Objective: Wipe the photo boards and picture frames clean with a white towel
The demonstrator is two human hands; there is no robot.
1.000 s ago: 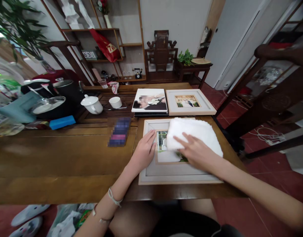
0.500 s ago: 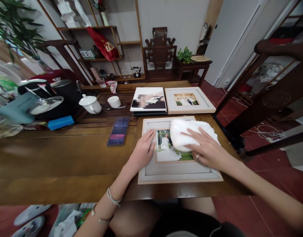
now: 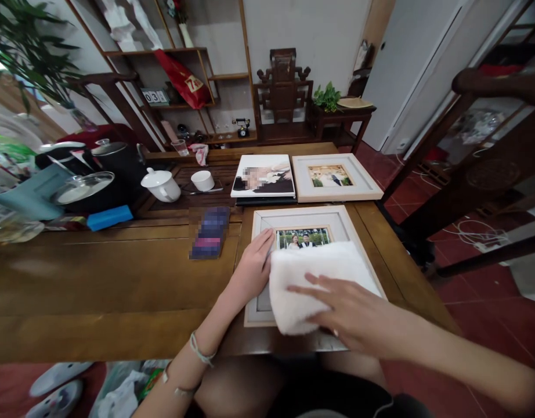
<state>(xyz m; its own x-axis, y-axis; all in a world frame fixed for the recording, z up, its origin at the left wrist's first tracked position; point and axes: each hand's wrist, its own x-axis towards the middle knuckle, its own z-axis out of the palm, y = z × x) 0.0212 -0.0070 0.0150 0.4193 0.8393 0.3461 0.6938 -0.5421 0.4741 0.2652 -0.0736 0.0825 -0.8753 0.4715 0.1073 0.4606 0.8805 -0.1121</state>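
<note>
A picture frame (image 3: 354, 223) with a pale wide border lies flat at the table's front edge, its photo of two people partly covered. My left hand (image 3: 252, 267) rests on the frame's left side, fingers extended together and lying flat. Under my right hand (image 3: 337, 307) is a thick white cloth (image 3: 289, 284), pressed over the lower part of the frame. The right fingers are spread across the cloth, which hangs slightly past the frame's lower edge.
Behind lie a second framed photo (image 3: 367, 183) and a photo album (image 3: 271, 188). A blurred-out dark item (image 3: 209, 233) is left of the frame. Further left stand a white lidded cup (image 3: 162, 184), a small white cup (image 3: 202, 180), a blue block (image 3: 109, 217) and a pan (image 3: 85, 188).
My right hand has slid the white cloth toward me and a little left, from the photo's upper right to the frame's lower part. My left hand has stayed in place.
</note>
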